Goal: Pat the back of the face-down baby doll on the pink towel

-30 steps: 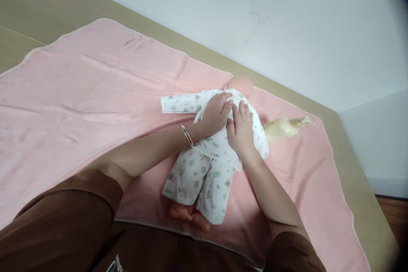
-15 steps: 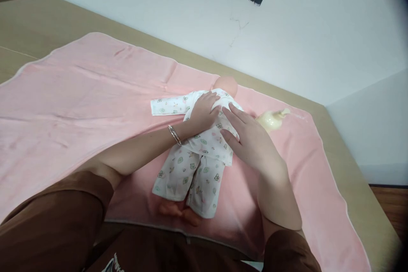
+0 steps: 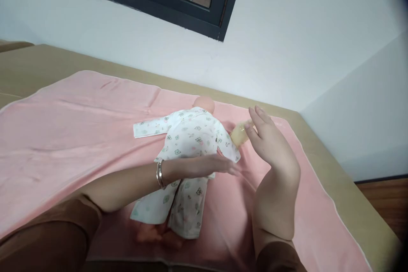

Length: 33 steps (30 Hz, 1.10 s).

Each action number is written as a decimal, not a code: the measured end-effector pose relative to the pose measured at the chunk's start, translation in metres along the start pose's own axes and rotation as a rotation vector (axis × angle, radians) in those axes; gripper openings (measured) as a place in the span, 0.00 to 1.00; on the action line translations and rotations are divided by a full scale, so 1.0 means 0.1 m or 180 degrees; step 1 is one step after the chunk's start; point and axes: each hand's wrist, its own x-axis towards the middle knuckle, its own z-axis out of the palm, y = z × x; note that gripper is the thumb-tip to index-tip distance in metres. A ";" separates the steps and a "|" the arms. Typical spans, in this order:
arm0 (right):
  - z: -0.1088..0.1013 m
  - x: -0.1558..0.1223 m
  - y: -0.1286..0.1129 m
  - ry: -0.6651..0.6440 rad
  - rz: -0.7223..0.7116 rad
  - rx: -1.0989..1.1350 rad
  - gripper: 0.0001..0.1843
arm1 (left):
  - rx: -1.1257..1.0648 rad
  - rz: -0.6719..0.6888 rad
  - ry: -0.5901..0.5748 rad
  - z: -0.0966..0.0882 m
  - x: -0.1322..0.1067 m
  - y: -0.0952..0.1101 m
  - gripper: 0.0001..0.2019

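Note:
A baby doll (image 3: pixel 204 104) lies on a pink blanket, its head at the far end and its feet towards me. It wears a white patterned top (image 3: pixel 188 131) and matching trousers (image 3: pixel 188 208). My left hand (image 3: pixel 207 165), with a bangle at the wrist, is held flat across the lower part of the top, fingers stretched to the right; whether it touches the cloth I cannot tell. To the right of the doll, my right hand (image 3: pixel 267 136) is raised with fingers extended and holds nothing. Partly behind its fingertips lies a pale yellow glossy object (image 3: pixel 239 135), its kind unclear.
The pink blanket (image 3: pixel 79 136) covers much of a wooden table (image 3: pixel 338 191). A white wall (image 3: pixel 270 51) with a dark-framed window (image 3: pixel 178 8) stands behind the table. Wooden flooring (image 3: pixel 382 199) shows past the right edge.
My left hand has moved from the doll's chest down towards its waist. The right hand has moved off the doll's side to the right and turned upright. The view has tilted up, showing more window.

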 end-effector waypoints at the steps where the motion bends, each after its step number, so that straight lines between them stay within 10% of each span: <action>1: 0.00 0.01 0.07 0.0043 0.0065 0.0034 0.33 | -0.0375 -0.0124 -0.0116 0.00 0.11 0.07 0.26; 5: 0.09 0.14 0.25 0.0050 0.0190 0.0244 0.35 | -0.2164 -0.0846 0.0239 -0.07 0.67 0.32 0.38; 11: 0.32 0.34 0.19 -0.0352 0.0373 0.0178 0.28 | -0.3093 -0.0969 0.0612 -0.11 0.99 0.46 0.39; 22: 0.34 0.20 -0.18 -0.0568 0.0311 -0.0789 0.32 | -0.4437 -0.1022 0.0411 -0.14 0.56 0.49 0.28; 28: 0.45 -0.15 -0.75 0.0377 -0.0667 -0.0483 0.33 | -0.4568 -0.0471 -0.0395 -0.37 0.03 0.73 0.33; 33: 0.66 -0.41 -1.02 0.0776 -0.2155 -0.0332 0.40 | -0.4236 -0.0377 -0.0059 -0.60 -0.28 0.94 0.34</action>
